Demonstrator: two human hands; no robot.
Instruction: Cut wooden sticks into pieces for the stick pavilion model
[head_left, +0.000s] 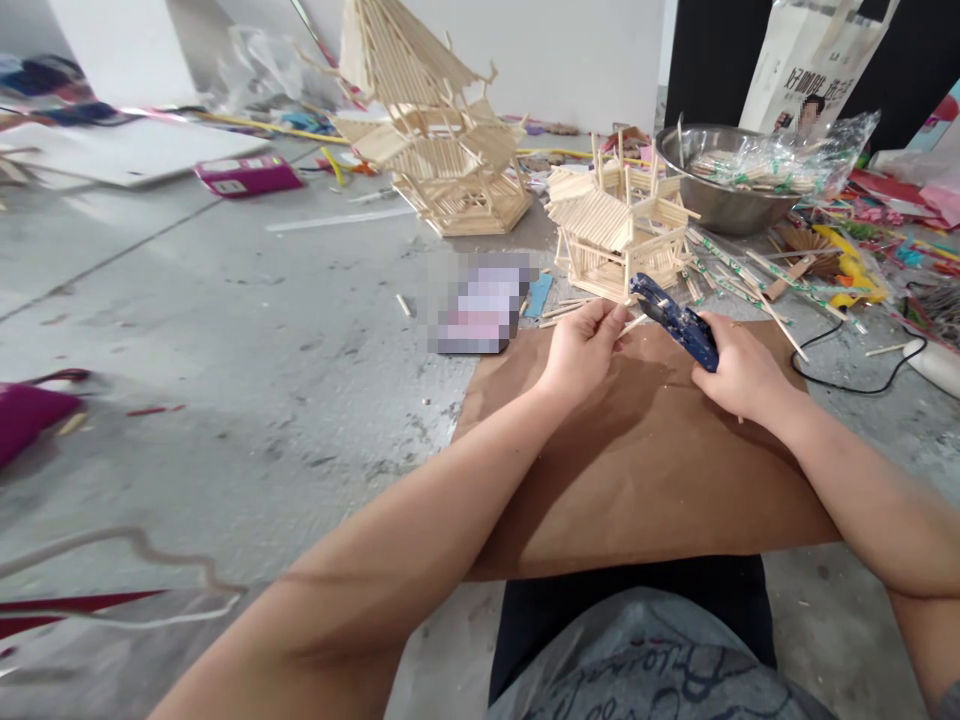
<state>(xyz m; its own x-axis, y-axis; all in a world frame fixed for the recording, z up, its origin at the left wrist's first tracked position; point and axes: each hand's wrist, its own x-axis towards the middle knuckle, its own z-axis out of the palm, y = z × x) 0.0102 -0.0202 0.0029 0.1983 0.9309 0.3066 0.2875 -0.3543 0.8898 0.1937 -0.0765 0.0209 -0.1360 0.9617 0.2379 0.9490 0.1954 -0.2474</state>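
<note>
My left hand (583, 348) is closed, its fingertips pinching a thin wooden stick (634, 325) over the brown sheet (645, 480). To its right, my right hand (742, 365) grips a blue hand cutter (686, 332), whose head points up and left towards the stick. Whether the jaws touch the stick I cannot tell. Just beyond both hands stands a small, roofed, many-sided wooden stick model (596, 222) with upright posts on top. Several loose sticks (566, 308) lie on the floor by my left hand.
A taller stick pagoda (461, 185) stands behind, left of the small model. A phone (480, 308) with a blurred-out screen lies left of my hands. At the back right a steel bowl (720, 200) holds wrapped sticks, with a white paper bag (810, 70) behind it. A black cord (847, 388) lies at right.
</note>
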